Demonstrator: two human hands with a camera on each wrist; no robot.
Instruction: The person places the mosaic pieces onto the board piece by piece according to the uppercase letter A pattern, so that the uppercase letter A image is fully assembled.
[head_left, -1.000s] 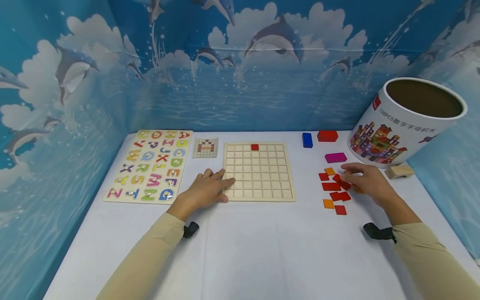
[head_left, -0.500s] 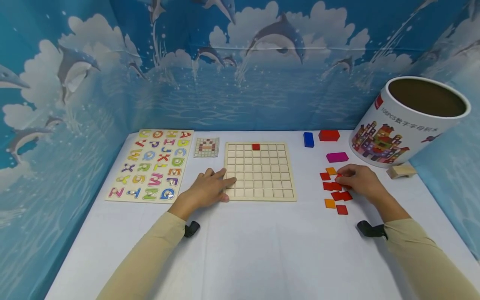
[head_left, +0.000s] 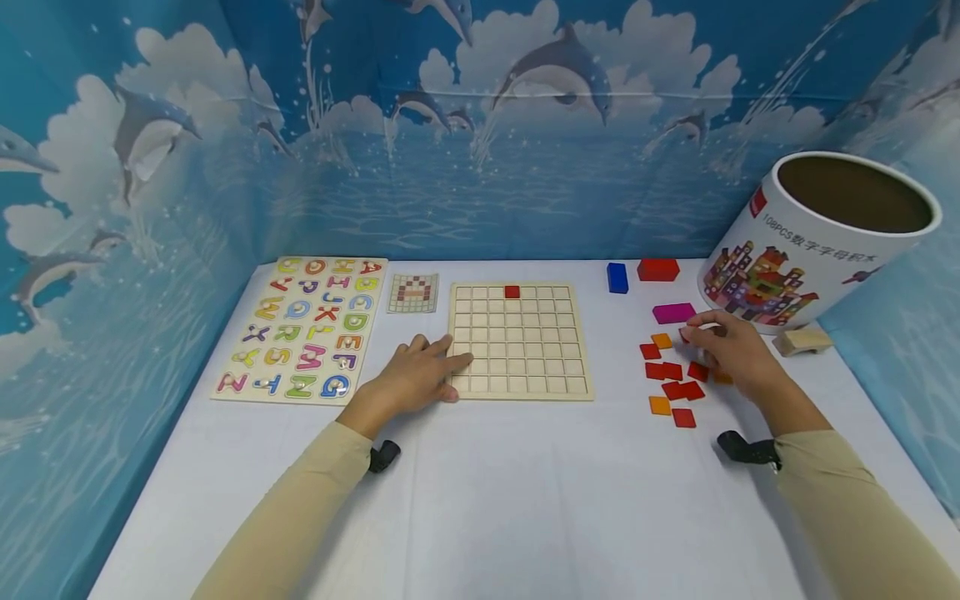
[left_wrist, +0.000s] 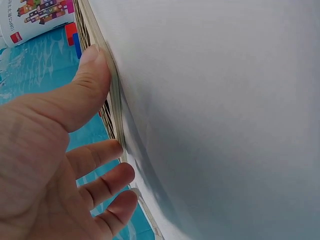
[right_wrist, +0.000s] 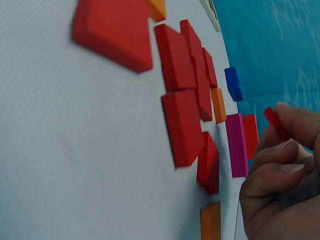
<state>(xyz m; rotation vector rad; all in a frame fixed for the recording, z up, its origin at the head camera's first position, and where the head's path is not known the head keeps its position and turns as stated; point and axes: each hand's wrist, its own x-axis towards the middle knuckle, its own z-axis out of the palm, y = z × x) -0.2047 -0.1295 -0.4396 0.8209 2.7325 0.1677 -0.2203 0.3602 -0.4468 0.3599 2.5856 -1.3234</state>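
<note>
My right hand (head_left: 738, 354) pinches a small red square tile (right_wrist: 276, 124) between thumb and fingers, above the right side of a group of loose tiles. Several red tiles (right_wrist: 181, 127) and a few orange tiles (head_left: 660, 405) lie flat on the white cloth there. Over on the left, my left hand (head_left: 411, 377) rests on the left edge of a wooden grid board (head_left: 525, 350), index finger stretched onto its cells. Its thumb (left_wrist: 92, 75) touches the board's near side, and the other fingers hang relaxed. One red tile (head_left: 512, 292) sits in the board's top row.
A letter puzzle board (head_left: 251, 333) and a small patterned grid card (head_left: 412, 294) lie left. Behind the tiles are a magenta block (head_left: 673, 313), a blue block (head_left: 617, 277) and a red block (head_left: 658, 269). A large white bucket (head_left: 772, 275) and wooden arch block (head_left: 802, 342) stand right.
The right hand has picked a red tile from the group and moved it up and slightly right; nearby red tiles have shifted apart. The left hand stays in place.
</note>
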